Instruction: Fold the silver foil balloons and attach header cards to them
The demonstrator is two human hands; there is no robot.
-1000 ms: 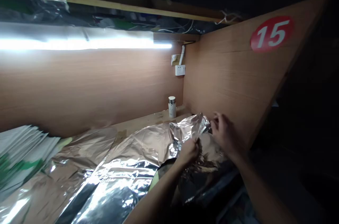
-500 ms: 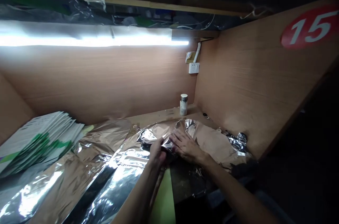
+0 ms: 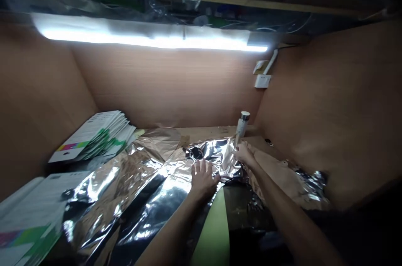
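Noted: left hand (image 3: 204, 176) flat, fingers spread, pressing foil sheet (image 3: 169, 174) onto table (image 3: 204, 132); right hand (image 3: 244, 155) closed on its crumpled far edge, just beyond and rightward; long axis near-left to far-right; bottle (image 3: 242, 125) just behind right hand.

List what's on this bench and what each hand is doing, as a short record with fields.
Place: wooden booth under a light strip
Left hand: spread flat on the crinkled foil sheet
Right hand: at the foil's far edge, beside the small bottle; grip unclear
Left side: stack of printed cards
Front: green sheet showing between the arms
Wall: white socket
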